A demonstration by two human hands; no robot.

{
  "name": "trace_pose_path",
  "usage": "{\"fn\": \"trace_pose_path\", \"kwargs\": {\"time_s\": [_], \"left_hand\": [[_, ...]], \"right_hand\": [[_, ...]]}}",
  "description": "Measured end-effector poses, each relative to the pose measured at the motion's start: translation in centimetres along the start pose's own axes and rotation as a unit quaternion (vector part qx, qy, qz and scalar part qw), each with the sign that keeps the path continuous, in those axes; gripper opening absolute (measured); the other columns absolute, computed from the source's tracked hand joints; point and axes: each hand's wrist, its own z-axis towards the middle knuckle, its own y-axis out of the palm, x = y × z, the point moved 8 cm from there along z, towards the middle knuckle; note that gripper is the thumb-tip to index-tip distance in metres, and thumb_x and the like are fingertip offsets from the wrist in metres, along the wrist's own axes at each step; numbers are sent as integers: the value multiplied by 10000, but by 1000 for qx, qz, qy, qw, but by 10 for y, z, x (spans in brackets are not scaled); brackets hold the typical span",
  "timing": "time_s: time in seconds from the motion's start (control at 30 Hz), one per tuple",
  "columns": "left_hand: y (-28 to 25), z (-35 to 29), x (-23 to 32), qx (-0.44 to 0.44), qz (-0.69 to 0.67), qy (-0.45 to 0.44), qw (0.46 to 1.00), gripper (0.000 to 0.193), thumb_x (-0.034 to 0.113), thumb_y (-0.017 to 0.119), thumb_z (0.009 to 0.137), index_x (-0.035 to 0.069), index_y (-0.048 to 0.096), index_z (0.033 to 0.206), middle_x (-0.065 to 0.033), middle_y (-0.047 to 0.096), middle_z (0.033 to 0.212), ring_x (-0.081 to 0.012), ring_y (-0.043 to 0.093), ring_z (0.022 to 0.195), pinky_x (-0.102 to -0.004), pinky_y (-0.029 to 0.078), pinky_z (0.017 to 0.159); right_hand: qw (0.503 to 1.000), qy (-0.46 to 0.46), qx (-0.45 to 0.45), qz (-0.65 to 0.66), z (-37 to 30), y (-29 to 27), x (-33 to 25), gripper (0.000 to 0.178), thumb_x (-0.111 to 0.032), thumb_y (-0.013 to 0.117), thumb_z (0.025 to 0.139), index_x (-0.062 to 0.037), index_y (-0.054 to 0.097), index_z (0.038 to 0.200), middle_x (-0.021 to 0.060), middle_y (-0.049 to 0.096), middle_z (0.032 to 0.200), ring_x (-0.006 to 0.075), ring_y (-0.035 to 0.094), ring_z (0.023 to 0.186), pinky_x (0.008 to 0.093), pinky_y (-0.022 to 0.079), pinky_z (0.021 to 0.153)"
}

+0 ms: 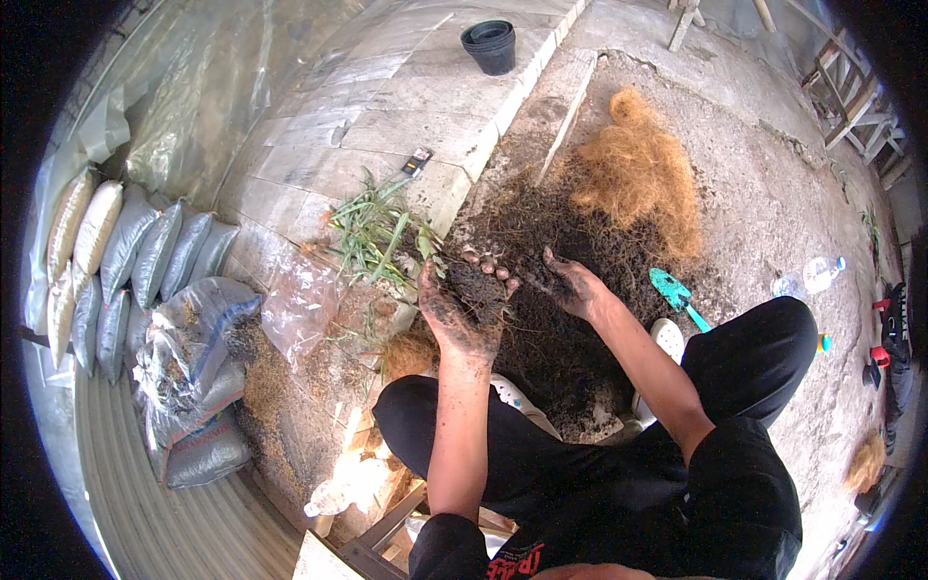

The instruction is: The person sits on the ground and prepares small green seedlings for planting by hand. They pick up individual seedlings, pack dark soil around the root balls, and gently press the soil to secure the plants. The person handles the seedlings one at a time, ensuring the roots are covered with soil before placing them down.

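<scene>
Loosely cupped soil [476, 292], axis unclear

– What does your left hand [458, 314] hold?
– Palm up, it cups a clump of dark soil [474, 288].
– Where is your right hand [572, 290]?
– Soil-smeared, fingers loose, it is above the soil pile [546, 358], left of the teal trowel [671, 286].

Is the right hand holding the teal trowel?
No, the teal trowel lies on the ground, apart from the right hand.
</scene>
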Motion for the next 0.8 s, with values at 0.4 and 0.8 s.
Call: {"fn": "trace_pose_path", "kwargs": {"time_s": [0.4,0.8], "left_hand": [[-12,5,-9,46,-15,-4,999,531,540,339,915,56,559,900,-123,583,804,-325,575,792,-501,470,797],[-25,18,-32,0,-29,-14,999,502,521,484,876,101,568,1139,-120,605,975,-271,591,930,-454,490,844]], "right_hand": [[965,-130,-125,192,-16,31,-27,480,-396,303,1012,-12,525,1196,149,596,1164,287,580,1072,433,456,980],[900,-363,-92,-221,-83,121,-70,591,-467,275,1014,31,546,1182,165,614,1147,233,578,1073,377,469,933]]}}
